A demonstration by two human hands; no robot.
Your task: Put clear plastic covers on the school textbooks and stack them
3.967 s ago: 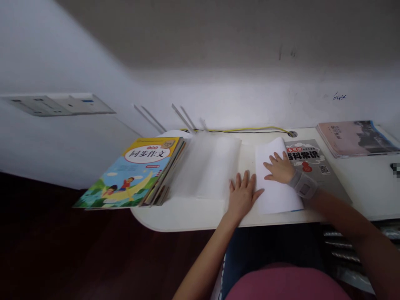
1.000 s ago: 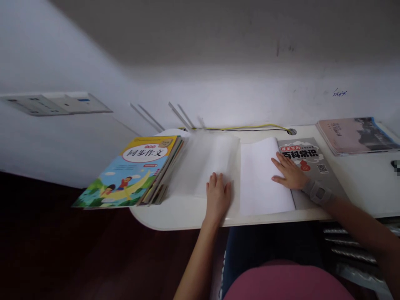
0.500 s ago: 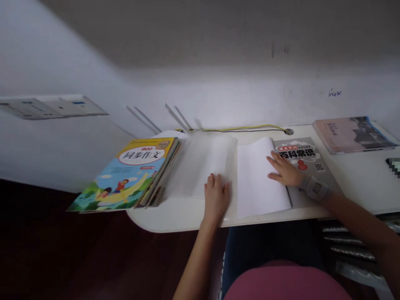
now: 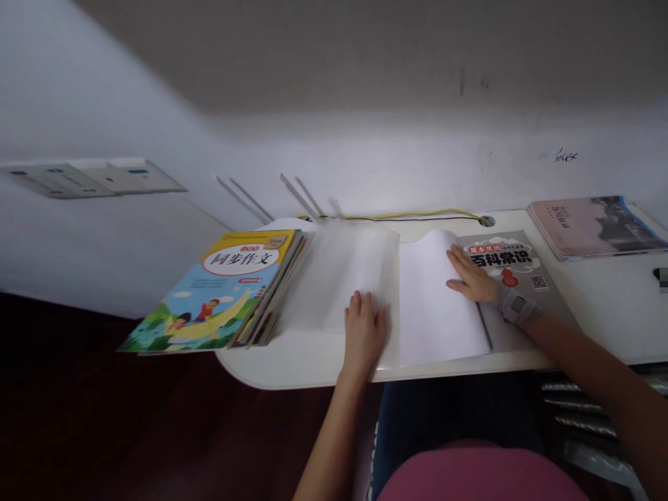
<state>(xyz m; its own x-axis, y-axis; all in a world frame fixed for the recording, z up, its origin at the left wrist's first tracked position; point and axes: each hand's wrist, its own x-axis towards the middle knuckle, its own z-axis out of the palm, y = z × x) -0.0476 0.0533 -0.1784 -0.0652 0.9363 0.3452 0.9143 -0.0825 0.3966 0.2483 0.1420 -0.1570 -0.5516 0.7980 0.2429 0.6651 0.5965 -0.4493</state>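
Observation:
A thin translucent sheet lies over the left part of the white desk. My left hand rests on it, palm down with the fingers stretched forward. To the right is a white page, blank on the side facing up, whose right edge overlaps a grey-covered book with bold black lettering and a red gourd picture. My right hand presses flat across the page's right edge and the book's cover, thumb and fingers apart. A grey band circles that wrist.
A stack of books with a yellow and blue cover juts over the left end of the desk. Pinkish books lie at the far right. Yellow and black cables run along the wall to a hole.
The whole scene sits slightly further right in view. My right hand has slid a little left over the white page. My left hand stays in about the same place on the translucent sheet.

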